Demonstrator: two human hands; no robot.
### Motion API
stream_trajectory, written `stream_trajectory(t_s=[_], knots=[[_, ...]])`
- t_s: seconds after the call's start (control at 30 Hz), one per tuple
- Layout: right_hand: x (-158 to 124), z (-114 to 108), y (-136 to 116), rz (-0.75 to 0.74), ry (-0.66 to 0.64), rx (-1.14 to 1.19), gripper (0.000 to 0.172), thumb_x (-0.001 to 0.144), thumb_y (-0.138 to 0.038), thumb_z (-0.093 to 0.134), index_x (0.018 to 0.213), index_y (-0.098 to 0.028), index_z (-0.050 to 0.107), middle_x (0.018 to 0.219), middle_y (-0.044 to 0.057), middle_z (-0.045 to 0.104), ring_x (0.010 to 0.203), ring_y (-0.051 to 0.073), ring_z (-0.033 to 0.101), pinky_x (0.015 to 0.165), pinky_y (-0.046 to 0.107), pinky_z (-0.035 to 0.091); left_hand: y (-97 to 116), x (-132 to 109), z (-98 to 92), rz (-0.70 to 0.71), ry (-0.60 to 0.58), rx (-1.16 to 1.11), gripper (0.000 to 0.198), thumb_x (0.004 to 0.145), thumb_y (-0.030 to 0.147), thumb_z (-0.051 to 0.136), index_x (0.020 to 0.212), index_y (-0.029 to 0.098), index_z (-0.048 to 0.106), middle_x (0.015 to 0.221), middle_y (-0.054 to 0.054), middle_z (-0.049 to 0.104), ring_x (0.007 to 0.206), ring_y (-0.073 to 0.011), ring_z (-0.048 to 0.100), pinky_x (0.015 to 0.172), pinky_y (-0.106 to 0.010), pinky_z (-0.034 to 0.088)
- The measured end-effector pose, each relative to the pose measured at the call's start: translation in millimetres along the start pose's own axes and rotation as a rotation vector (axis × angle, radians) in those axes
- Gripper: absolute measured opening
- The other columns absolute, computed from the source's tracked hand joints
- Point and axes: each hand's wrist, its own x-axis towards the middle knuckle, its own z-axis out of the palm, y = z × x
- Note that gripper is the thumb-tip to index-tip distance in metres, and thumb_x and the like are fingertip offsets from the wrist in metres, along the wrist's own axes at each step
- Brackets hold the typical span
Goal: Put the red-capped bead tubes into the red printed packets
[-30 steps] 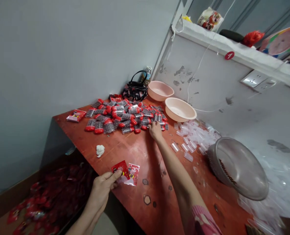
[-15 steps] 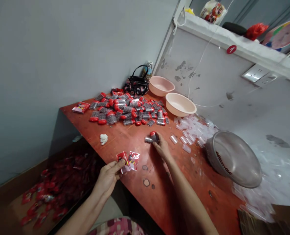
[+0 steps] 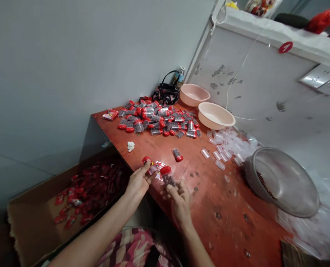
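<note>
My left hand (image 3: 139,181) pinches a small red printed plastic packet (image 3: 153,169) near the table's front edge. Just beyond it a second printed packet (image 3: 160,165) lies on the table, partly covered. In the fingers of my right hand (image 3: 180,198) is a small clear bottle with a red cap (image 3: 166,171), full of dark pellets, its cap pointing towards the packets. Bottle and packets are close together; whether they touch I cannot tell. Another red-capped bottle (image 3: 177,155) lies alone on the table, ahead of my right hand.
A pile of red-capped bottles (image 3: 153,116) covers the table's far end. Two plastic basins (image 3: 216,116), clear empty tubes (image 3: 228,142) and a large metal bowl (image 3: 287,181) line the right side. Below the left edge, a cardboard box (image 3: 31,222) holds red packets. A handbag (image 3: 166,94) stands behind.
My right hand has drawn back towards the left hand with one bottle, leaving another bottle on the table. The left hand keeps its packet. The camera view has shifted left.
</note>
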Motion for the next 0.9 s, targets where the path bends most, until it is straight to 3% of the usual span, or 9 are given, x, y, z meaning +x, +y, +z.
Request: stream_trajectory(t_s=[0.13, 0.3, 0.7, 0.9], knots=[[-8.8, 9.1, 12.8, 0.022, 0.049, 0.030, 0.016, 0.075, -0.033, 0.058, 0.079, -0.020, 0.049, 0.061, -0.002, 0.061, 0.054, 0.014, 0.060, 0.049, 0.023, 0.045, -8.1, -3.9, 3.9, -0.021, -0.050, 0.003, 0.002, 0.069, 0.010, 0.063, 0.071, 0.011, 0.061, 0.067, -0.004, 0.065, 0.059, -0.0122, 0.062, 0.055, -0.023, 0.054], [-10.7, 8.2, 19.9, 0.026, 0.072, 0.045, 0.018, 0.075, -0.034, 0.058, 0.080, -0.019, 0.049, 0.063, -0.001, 0.061, 0.055, 0.014, 0.060, 0.047, 0.022, 0.046, -10.4, -9.3, 7.2, -0.050, -0.032, -0.021, 0.003, 0.071, 0.009, 0.061, 0.072, 0.012, 0.061, 0.069, -0.004, 0.066, 0.060, -0.0123, 0.062, 0.057, -0.023, 0.054], [-13.8, 5.3, 20.2, -0.011, 0.110, 0.090, 0.017, 0.076, -0.034, 0.057, 0.080, -0.020, 0.049, 0.063, -0.001, 0.060, 0.054, 0.014, 0.060, 0.050, 0.024, 0.047, -14.6, -5.5, 4.0, -0.027, -0.079, -0.020, 0.004, 0.071, 0.010, 0.062, 0.074, 0.012, 0.061, 0.070, -0.003, 0.065, 0.062, -0.0127, 0.062, 0.062, -0.027, 0.054], [-14.2, 7.6, 19.4, -0.005, 0.091, 0.082, 0.016, 0.077, -0.033, 0.056, 0.080, -0.019, 0.049, 0.067, 0.001, 0.063, 0.054, 0.013, 0.060, 0.049, 0.023, 0.046, -16.1, -13.3, 10.5, -0.067, -0.089, 0.019, 0.003, 0.070, 0.010, 0.061, 0.073, 0.011, 0.060, 0.067, -0.005, 0.065, 0.060, -0.0126, 0.062, 0.058, -0.023, 0.052]])
